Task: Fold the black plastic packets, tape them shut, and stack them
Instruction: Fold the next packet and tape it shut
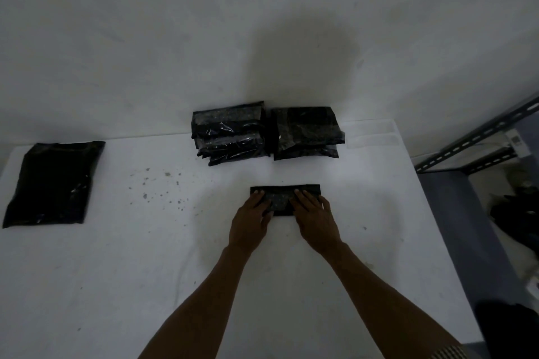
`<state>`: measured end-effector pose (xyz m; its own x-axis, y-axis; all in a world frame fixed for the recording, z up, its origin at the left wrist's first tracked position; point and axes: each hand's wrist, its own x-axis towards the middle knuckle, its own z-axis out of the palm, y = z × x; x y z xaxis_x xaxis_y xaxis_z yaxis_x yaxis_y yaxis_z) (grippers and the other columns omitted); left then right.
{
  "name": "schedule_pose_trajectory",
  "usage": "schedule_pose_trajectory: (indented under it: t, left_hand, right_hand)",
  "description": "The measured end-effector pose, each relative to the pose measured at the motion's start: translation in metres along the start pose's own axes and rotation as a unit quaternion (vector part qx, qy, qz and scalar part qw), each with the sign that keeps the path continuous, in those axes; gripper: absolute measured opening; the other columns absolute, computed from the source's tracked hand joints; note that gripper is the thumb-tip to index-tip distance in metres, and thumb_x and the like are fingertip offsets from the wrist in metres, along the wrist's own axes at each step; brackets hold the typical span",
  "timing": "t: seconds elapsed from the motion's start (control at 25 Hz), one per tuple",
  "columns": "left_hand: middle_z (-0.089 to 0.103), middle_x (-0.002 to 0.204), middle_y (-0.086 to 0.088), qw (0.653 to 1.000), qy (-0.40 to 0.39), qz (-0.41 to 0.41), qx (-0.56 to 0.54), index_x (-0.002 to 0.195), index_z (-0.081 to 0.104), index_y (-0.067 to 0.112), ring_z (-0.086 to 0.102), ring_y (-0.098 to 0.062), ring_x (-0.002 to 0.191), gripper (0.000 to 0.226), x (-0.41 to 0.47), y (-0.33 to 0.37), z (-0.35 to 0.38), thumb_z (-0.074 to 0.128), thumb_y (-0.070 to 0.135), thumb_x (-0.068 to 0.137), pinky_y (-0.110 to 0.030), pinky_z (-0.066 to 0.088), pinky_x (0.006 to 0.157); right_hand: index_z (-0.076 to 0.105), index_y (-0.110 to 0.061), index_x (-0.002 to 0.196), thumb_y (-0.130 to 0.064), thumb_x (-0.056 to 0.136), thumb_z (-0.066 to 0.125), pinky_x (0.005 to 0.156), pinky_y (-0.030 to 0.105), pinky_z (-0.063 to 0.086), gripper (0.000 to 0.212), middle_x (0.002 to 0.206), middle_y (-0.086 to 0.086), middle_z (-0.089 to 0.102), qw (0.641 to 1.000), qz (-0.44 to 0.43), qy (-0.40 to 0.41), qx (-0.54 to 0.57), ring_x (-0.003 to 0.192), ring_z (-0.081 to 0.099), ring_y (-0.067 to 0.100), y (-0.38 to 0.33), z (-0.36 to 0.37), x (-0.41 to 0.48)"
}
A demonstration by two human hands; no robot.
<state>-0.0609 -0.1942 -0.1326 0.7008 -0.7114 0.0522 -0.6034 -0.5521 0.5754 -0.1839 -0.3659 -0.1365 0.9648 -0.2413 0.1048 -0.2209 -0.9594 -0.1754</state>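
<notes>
A small folded black packet [281, 198] lies flat on the white table [145, 256], a little right of centre. My left hand [250, 218] presses on its left part with straight fingers. My right hand [313, 216] lies flat on its right part the same way. Behind it, against the wall, stand two stacks of folded, taped black packets: the left stack [230, 134] and the right stack [306, 132], side by side. A pile of unfolded black packets [54, 183] rests at the table's far left.
A clear plastic piece [372, 132] lies at the back right corner of the table. A grey metal shelf frame [478, 137] stands to the right, beyond the table's edge, with dark items [516, 207] below it. The white wall rises right behind the stacks.
</notes>
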Motion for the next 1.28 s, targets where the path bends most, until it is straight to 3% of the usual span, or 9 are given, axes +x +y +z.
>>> schedule_pose_trajectory:
  t: [0.2,0.32,0.44,0.52,0.64,0.8,0.96,1.08,1.28]
  left_hand:
    - [0.056,0.137,-0.017,1.000,0.021,-0.018,0.013,0.115,0.071,0.012,0.052,-0.034,0.128,0.027,0.003,-0.005,-0.001,0.070,0.009,0.088,-0.047,0.049,0.101]
    - [0.054,0.138,-0.014,0.997,0.053,-0.051,-0.019,0.118,0.069,0.011,0.052,-0.028,0.125,0.030,0.002,0.008,-0.007,0.070,0.014,0.089,-0.039,0.047,0.103]
    - [0.059,0.125,-0.009,0.956,0.122,-0.239,-0.117,0.130,0.060,0.011,0.057,-0.021,0.110,0.045,0.001,0.024,-0.018,0.070,0.028,0.090,-0.028,0.047,0.090]
    - [0.066,0.098,0.000,0.924,0.121,-0.325,-0.159,0.137,0.054,0.011,0.061,-0.012,0.087,0.055,0.001,0.030,-0.024,0.071,0.033,0.089,-0.022,0.044,0.081]
    - [0.058,0.070,0.015,0.916,0.100,-0.341,-0.188,0.138,0.051,0.010,0.055,-0.003,0.068,0.055,-0.001,0.030,-0.026,0.072,0.024,0.089,-0.019,0.043,0.079]
    - [0.068,0.081,0.004,0.911,0.109,-0.345,-0.200,0.135,0.056,0.011,0.061,-0.008,0.076,0.048,-0.002,0.022,-0.023,0.071,0.016,0.089,-0.019,0.048,0.080]
    - [0.070,0.087,0.000,0.913,0.103,-0.333,-0.210,0.129,0.060,0.013,0.061,-0.008,0.078,0.044,-0.001,0.019,-0.025,0.073,0.016,0.087,-0.004,0.041,0.068]
    - [0.067,0.103,-0.004,0.941,0.114,-0.280,-0.149,0.127,0.060,0.013,0.063,-0.017,0.093,0.042,-0.009,0.019,-0.017,0.072,0.016,0.087,-0.027,0.055,0.082]
    - [0.065,0.111,-0.010,0.995,0.080,0.049,0.046,0.110,0.070,0.007,0.063,-0.026,0.097,0.032,-0.007,0.030,0.002,0.076,0.003,0.079,-0.036,0.057,0.077]
  right_hand:
    - [0.066,-0.017,0.124,-0.011,0.082,0.074,0.107,0.047,0.036,0.044,0.139,0.007,0.057,1.000,0.000,0.013,0.010,0.126,0.054,0.026,0.008,-0.003,0.006]
    - [0.067,-0.017,0.120,-0.026,0.086,0.072,0.103,0.043,0.040,0.035,0.130,0.006,0.062,0.992,0.066,0.076,0.072,0.119,0.057,0.023,0.000,-0.009,0.005]
    - [0.057,-0.018,0.129,-0.046,0.089,0.066,0.095,0.042,0.042,0.050,0.118,0.004,0.063,0.917,0.341,0.098,0.185,0.110,0.057,0.023,-0.010,-0.021,0.002]
    - [0.051,-0.019,0.135,-0.051,0.087,0.066,0.098,0.044,0.042,0.060,0.112,0.002,0.066,0.851,0.467,0.054,0.235,0.108,0.059,0.023,-0.011,-0.025,0.002]
    - [0.055,-0.019,0.131,-0.035,0.086,0.073,0.092,0.040,0.052,0.051,0.097,0.001,0.073,0.820,0.487,0.058,0.295,0.097,0.068,0.023,-0.007,-0.022,0.001]
    - [0.061,-0.018,0.123,-0.016,0.086,0.074,0.084,0.037,0.057,0.040,0.090,0.003,0.073,0.788,0.499,0.092,0.347,0.083,0.068,0.019,-0.002,-0.023,0.001]
    - [0.061,-0.017,0.124,-0.012,0.088,0.071,0.079,0.037,0.057,0.038,0.095,0.006,0.073,0.782,0.501,0.099,0.356,0.082,0.066,0.019,0.001,-0.025,0.004]
    - [0.061,-0.019,0.123,-0.014,0.089,0.069,0.080,0.038,0.057,0.036,0.094,0.003,0.073,0.787,0.504,0.090,0.343,0.082,0.066,0.019,0.001,-0.021,0.003]
    - [0.060,-0.018,0.124,-0.020,0.089,0.072,0.083,0.040,0.057,0.037,0.097,0.003,0.074,0.815,0.482,0.088,0.309,0.088,0.068,0.021,0.001,-0.016,0.001]
